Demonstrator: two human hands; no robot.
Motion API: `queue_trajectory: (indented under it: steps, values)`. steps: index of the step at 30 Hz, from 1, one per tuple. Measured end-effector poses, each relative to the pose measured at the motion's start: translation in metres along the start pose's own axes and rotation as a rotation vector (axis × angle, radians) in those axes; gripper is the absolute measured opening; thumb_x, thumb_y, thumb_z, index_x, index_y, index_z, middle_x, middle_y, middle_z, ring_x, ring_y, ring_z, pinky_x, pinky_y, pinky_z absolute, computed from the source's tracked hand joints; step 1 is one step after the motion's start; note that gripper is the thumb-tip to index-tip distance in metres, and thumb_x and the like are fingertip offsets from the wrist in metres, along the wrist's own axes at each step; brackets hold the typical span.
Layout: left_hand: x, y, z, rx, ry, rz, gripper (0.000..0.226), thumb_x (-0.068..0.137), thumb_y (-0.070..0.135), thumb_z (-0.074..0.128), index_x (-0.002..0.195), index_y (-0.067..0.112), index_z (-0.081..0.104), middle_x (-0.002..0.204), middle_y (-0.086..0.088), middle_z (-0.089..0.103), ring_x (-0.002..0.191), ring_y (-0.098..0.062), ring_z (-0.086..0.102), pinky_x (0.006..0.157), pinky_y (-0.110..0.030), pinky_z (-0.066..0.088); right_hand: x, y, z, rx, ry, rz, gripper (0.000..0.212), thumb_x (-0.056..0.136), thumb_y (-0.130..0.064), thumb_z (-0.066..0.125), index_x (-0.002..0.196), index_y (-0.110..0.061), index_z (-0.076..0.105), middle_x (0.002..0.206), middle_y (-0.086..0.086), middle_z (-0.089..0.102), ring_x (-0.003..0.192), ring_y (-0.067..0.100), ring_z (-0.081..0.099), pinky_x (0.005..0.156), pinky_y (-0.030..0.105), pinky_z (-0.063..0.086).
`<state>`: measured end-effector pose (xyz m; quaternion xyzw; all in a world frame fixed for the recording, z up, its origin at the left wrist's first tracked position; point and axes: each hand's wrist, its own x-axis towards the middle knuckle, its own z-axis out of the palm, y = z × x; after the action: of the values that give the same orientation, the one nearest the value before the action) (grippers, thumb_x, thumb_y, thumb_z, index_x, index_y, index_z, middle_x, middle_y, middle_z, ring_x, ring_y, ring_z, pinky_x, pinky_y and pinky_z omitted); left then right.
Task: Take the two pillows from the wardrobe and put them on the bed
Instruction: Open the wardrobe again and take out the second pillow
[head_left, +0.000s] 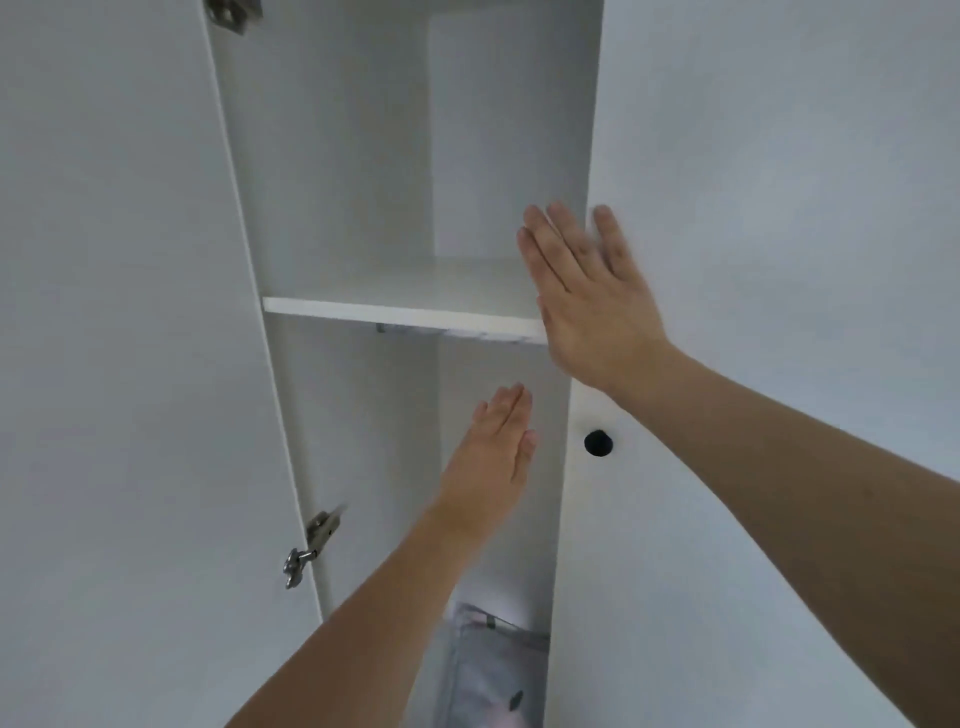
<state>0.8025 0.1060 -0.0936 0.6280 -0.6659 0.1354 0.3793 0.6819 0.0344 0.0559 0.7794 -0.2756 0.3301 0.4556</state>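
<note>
White panels fill nearly everything I see: the wardrobe (332, 156) stands partly open in front of me, its left door (104, 338) swung out toward me and its right door (753, 208) covering the other half. My right hand (592, 301) is raised flat at the inner edge of the right door, fingers (550, 244) straight and loosely spread, holding nothing; whether the palm actually touches the door edge I cannot tell. My left hand (493, 452) reaches lower down into the gap between the doors, fingers straight and pressed close together, also holding nothing.

Down at the bottom of the opening, well below both hands, lies a pale grey and pink fabric bundle with a small dark mark on it, which looks like a pillow (493, 670). Only a narrow strip of it shows between my left forearm and the right door, so I cannot tell its full shape, nor whether there is a second one beside it. My left hand is nearer to it than my right, yet still well apart from it.

Between my hands runs a white shelf (395, 312), its front edge level with my right palm. A round black knob (598, 442) sits on the right door just below my right wrist. Two metal hinges show on the left door, one (311, 545) near my left forearm and one (228, 13) at the very top. My own left forearm and the right door cover much of the lower compartment where the pillow lies.
</note>
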Motion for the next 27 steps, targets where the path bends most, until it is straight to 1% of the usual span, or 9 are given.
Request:
queue_trajectory:
  steps: [3, 5, 6, 8, 10, 13, 15, 20, 27]
  values:
    - [0.007, 0.006, 0.006, -0.131, -0.109, 0.114, 0.045, 0.106, 0.023, 0.032, 0.149, 0.011, 0.035, 0.155, -0.006, 0.037, 0.145, -0.018, 0.029, 0.118, -0.018, 0.004, -0.008, 0.003, -0.007, -0.105, -0.046, 0.022, 0.063, 0.091, -0.011, 0.036, 0.150, -0.002, 0.016, 0.159, 0.011, 0.014, 0.148, 0.026, 0.009, 0.119, 0.049, -0.003]
    - [0.009, 0.013, 0.007, -0.315, -0.155, 0.091, 0.038, 0.105, 0.024, 0.034, 0.139, 0.019, 0.049, 0.138, 0.000, 0.057, 0.127, -0.012, 0.049, 0.111, -0.022, 0.030, -0.012, 0.001, -0.015, -0.125, -0.092, 0.052, 0.061, 0.093, -0.011, 0.030, 0.150, -0.002, 0.014, 0.160, 0.011, 0.012, 0.148, 0.026, 0.006, 0.119, 0.048, -0.005]
    - [0.009, 0.017, 0.007, -0.417, -0.164, 0.040, 0.034, 0.104, 0.025, 0.036, 0.130, 0.020, 0.057, 0.123, 0.002, 0.066, 0.111, -0.011, 0.058, 0.099, -0.025, 0.041, -0.013, -0.001, -0.019, -0.133, -0.113, 0.070, 0.060, 0.094, -0.012, 0.028, 0.151, -0.002, 0.013, 0.160, 0.010, 0.011, 0.148, 0.026, 0.005, 0.119, 0.048, -0.005]
    - [0.008, 0.019, 0.008, -0.586, -0.193, -0.071, 0.029, 0.102, 0.025, 0.038, 0.107, 0.013, 0.064, 0.091, -0.007, 0.067, 0.081, -0.017, 0.058, 0.078, -0.033, 0.045, -0.016, -0.005, -0.027, -0.160, -0.146, 0.093, 0.057, 0.097, -0.017, 0.027, 0.151, -0.002, 0.014, 0.160, 0.010, 0.011, 0.148, 0.026, 0.004, 0.118, 0.049, -0.005]
    - [0.008, 0.015, 0.007, -0.713, -0.269, -0.141, 0.030, 0.100, 0.026, 0.042, 0.098, 0.007, 0.065, 0.077, -0.008, 0.057, 0.072, -0.014, 0.048, 0.071, -0.032, 0.039, -0.020, -0.008, -0.033, -0.194, -0.163, 0.104, 0.056, 0.098, -0.019, 0.028, 0.150, -0.002, 0.015, 0.160, 0.009, 0.012, 0.148, 0.026, 0.005, 0.118, 0.049, -0.003]
    - [0.010, 0.008, -0.003, -0.886, -0.397, -0.210, 0.026, 0.098, 0.024, 0.053, 0.092, 0.005, 0.070, 0.080, -0.007, 0.064, 0.077, -0.016, 0.054, 0.082, -0.031, 0.044, -0.024, -0.014, -0.044, -0.239, -0.139, 0.123, 0.057, 0.097, -0.017, 0.031, 0.150, -0.003, 0.018, 0.159, 0.010, 0.017, 0.148, 0.026, 0.009, 0.119, 0.049, 0.001]
    - [0.009, 0.007, -0.012, -1.044, -0.478, -0.277, 0.019, 0.095, 0.018, 0.061, 0.087, 0.015, 0.078, 0.090, -0.010, 0.074, 0.087, -0.021, 0.067, 0.094, -0.033, 0.051, -0.027, -0.017, -0.054, -0.248, -0.100, 0.120, 0.056, 0.095, -0.016, 0.034, 0.149, -0.003, 0.022, 0.157, 0.010, 0.023, 0.147, 0.027, 0.015, 0.119, 0.049, 0.006]
    - [-0.011, 0.014, -0.032, -1.230, -0.620, -0.329, 0.020, 0.088, 0.016, 0.071, 0.101, 0.001, 0.074, 0.092, -0.013, 0.076, 0.086, -0.022, 0.073, 0.079, -0.025, 0.057, -0.042, -0.017, -0.086, -0.214, -0.005, 0.079, 0.056, 0.091, -0.016, 0.035, 0.145, -0.003, 0.033, 0.153, 0.011, 0.032, 0.145, 0.030, 0.021, 0.119, 0.051, 0.015]
    - [-0.046, 0.042, -0.048, -1.272, -0.652, -0.264, 0.011, 0.084, 0.011, 0.074, 0.086, 0.001, 0.074, 0.082, -0.012, 0.076, 0.073, -0.021, 0.073, 0.070, -0.025, 0.058, -0.069, -0.014, -0.126, -0.073, 0.057, -0.010, 0.057, 0.087, -0.008, 0.037, 0.144, 0.001, 0.036, 0.152, 0.015, 0.033, 0.142, 0.043, 0.020, 0.118, 0.053, 0.016]
